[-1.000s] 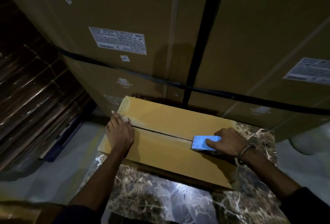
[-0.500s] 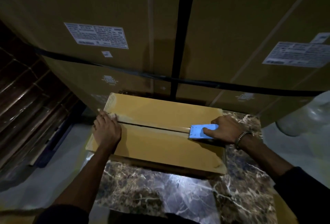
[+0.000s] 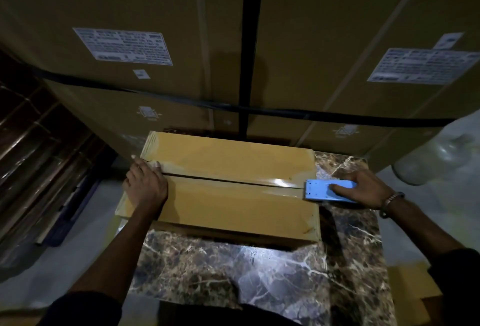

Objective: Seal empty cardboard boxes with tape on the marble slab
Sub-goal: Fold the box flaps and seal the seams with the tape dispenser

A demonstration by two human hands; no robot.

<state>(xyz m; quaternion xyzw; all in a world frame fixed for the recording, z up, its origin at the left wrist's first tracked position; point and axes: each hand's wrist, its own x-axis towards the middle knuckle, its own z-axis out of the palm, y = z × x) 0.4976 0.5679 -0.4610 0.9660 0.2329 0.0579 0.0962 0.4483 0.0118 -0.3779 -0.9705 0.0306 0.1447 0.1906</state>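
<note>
Cardboard box (image 3: 228,195) lay on the marble slab (image 3: 259,273); left hand (image 3: 145,185) pressed flat on its left end, right hand (image 3: 363,188) gripped the blue tape dispenser (image 3: 322,192) at its right edge.

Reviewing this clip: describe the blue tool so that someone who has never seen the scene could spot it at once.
Find the marble slab with a yellow-brown cardboard box lying on it. At the right end of the box's centre seam, the right hand grips a flat, light-blue tape dispenser. It is the only blue object among the brown cartons.
</note>
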